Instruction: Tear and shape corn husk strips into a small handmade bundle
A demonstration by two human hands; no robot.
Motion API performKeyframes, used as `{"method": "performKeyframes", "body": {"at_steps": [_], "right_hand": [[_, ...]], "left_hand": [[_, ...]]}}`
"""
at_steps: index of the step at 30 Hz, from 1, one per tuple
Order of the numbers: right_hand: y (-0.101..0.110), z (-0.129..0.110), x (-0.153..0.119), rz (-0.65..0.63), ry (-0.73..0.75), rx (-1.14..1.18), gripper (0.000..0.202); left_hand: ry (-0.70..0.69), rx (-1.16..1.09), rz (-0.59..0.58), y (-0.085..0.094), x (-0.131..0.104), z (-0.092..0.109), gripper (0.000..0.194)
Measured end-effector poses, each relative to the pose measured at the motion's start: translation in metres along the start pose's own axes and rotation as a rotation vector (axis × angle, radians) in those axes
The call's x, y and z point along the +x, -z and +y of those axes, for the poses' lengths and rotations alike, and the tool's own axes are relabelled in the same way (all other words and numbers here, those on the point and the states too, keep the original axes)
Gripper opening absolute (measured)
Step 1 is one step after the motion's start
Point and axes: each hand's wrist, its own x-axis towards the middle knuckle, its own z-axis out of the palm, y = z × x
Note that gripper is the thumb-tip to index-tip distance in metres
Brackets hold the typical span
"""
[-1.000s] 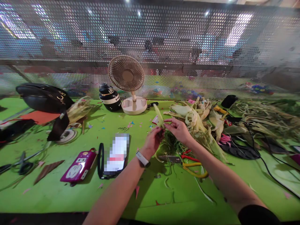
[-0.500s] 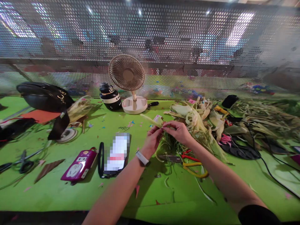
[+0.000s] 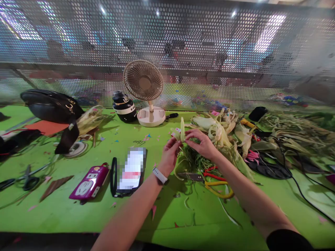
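My left hand [image 3: 169, 157], with a pale band on its wrist, pinches folded strips of pale green corn husk [image 3: 182, 129]. One strip stands upright above the fingertips and another piece leans to the left. At the right edge of the husk, my right hand [image 3: 201, 143] has thumb and forefinger closed against its base; the exact grip is partly hidden. Below the hands lie scissors [image 3: 217, 183] with red and yellow handles, blades pointing left. Thin green shreds [image 3: 196, 158] are heaped under my right hand.
A pile of dried husks [image 3: 222, 132] spreads to the right, near a black cable [image 3: 298, 184]. Leftward are a phone [image 3: 132, 170], a purple power socket [image 3: 90, 183] and dark scissors [image 3: 28, 179]. A fan [image 3: 150, 116], a bottle [image 3: 125, 108] and a bag [image 3: 51, 104] stand behind, before a perforated metal screen [image 3: 199, 38].
The husk strip that stuck out to the left is now upright between my hands. My right fingers have shifted slightly, and the view has moved a little.
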Motion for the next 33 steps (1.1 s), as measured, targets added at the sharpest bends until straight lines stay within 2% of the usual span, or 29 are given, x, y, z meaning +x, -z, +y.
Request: {"method": "performKeyframes", "body": {"at_steps": [4,7,9,13,18,27,33], "right_hand": [[0.001,0.000,-0.001,-0.109,0.096,-0.086,0.015],[-0.003,-0.001,-0.002,-0.050,0.146,-0.160,0.012],[-0.002,-0.002,-0.001,-0.031,0.205,-0.208,0.008],[0.009,0.000,0.001,-0.070,0.310,-0.302,0.009],[0.018,0.008,0.002,-0.085,0.347,-0.350,0.015],[0.015,0.001,0.000,-0.141,0.345,-0.374,0.017],[0.014,0.006,0.000,-0.119,0.357,-0.384,0.020]], "left_hand": [[-0.010,0.022,-0.044,0.003,0.001,-0.002,0.029],[-0.057,0.061,-0.076,0.003,0.002,-0.004,0.029],[-0.057,0.062,-0.054,0.002,0.002,-0.003,0.027],[0.012,0.047,0.013,-0.001,0.001,0.000,0.027],[0.093,0.034,0.003,-0.001,0.002,0.001,0.022],[0.054,-0.025,0.010,0.002,0.004,0.001,0.028],[0.061,-0.056,0.008,-0.001,0.002,0.003,0.027]]}}
